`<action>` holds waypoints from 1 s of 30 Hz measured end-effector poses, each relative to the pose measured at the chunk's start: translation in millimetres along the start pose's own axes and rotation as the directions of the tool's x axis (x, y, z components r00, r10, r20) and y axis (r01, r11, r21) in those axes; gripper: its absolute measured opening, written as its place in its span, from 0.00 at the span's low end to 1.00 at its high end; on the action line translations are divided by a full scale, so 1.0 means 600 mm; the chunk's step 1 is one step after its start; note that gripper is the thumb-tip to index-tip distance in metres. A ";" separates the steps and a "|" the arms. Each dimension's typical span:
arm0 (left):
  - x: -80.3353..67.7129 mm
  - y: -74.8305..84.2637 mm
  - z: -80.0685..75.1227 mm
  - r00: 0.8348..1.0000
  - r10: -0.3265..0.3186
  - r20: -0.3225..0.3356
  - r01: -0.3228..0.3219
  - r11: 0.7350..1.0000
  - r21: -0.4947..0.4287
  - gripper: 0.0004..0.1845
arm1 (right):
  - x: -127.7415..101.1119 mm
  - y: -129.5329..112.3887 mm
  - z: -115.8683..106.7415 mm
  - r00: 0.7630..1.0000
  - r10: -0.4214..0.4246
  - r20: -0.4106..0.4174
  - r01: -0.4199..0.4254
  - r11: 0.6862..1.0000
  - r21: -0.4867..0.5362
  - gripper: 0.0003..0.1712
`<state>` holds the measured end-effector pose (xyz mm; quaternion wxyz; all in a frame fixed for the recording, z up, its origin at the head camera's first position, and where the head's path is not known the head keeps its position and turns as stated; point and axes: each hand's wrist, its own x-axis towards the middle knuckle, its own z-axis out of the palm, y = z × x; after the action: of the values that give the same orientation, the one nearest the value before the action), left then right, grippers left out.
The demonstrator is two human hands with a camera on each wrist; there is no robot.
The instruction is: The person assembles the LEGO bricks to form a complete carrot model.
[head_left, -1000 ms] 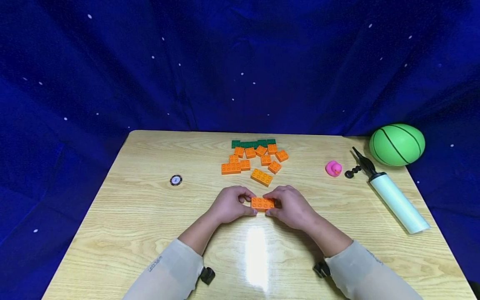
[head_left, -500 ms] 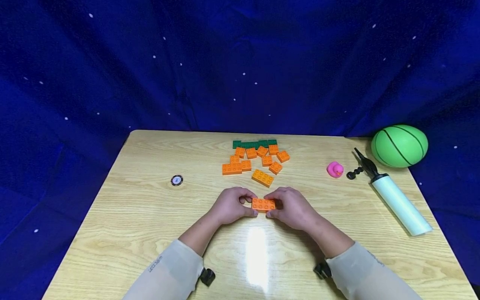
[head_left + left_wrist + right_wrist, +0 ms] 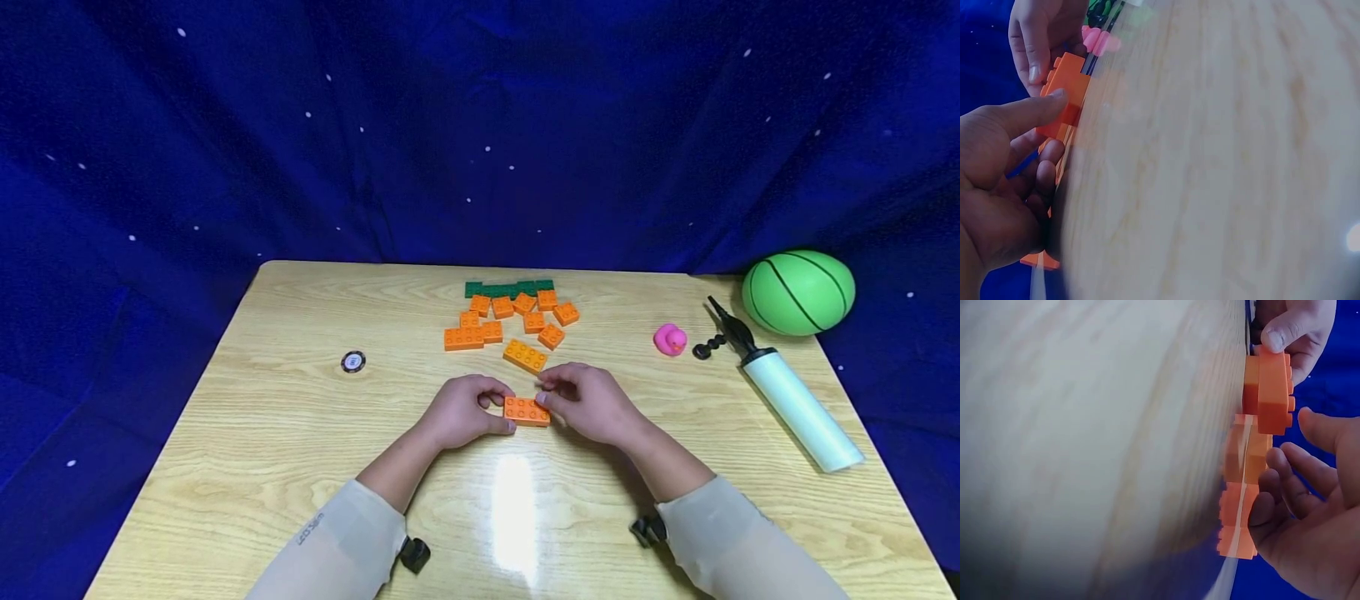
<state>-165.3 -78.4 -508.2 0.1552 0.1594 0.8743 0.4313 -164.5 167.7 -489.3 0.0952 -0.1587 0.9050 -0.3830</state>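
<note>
My left hand (image 3: 461,410) pinching orange brick (image 3: 527,411), my right hand (image 3: 588,402) just beside it, loose brick pile (image 3: 513,321) beyond the brick

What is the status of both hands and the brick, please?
Left hand grips orange brick on table. Right hand open, off the brick's right end. Loose orange bricks lie beyond.

Orange 2x4 brick (image 3: 527,411), studs up, flat on the table, long side across the frame, just below frame centre in head view. L hand (image 3: 459,411) pinches its left end w/ thumb + fingers. R hand (image 3: 588,402) sits just off the right end, fingers loosely curled, fingertips near the brick's upper right corner. R wrist view: brick (image 3: 1272,384) at upper right, seen edge-on, looks like 2 layers.
</note>
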 end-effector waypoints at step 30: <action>-0.001 -0.004 0.000 1.000 0.008 0.004 -0.008 0.999 -0.041 0.23 | 0.069 -0.001 -0.002 0.994 0.008 -0.108 -0.024 0.988 -0.154 0.30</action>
<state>-164.8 -80.0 -510.1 0.1588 0.1606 0.8643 0.4495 -203.5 153.3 -490.2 0.0371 -0.1377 0.9371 -0.3186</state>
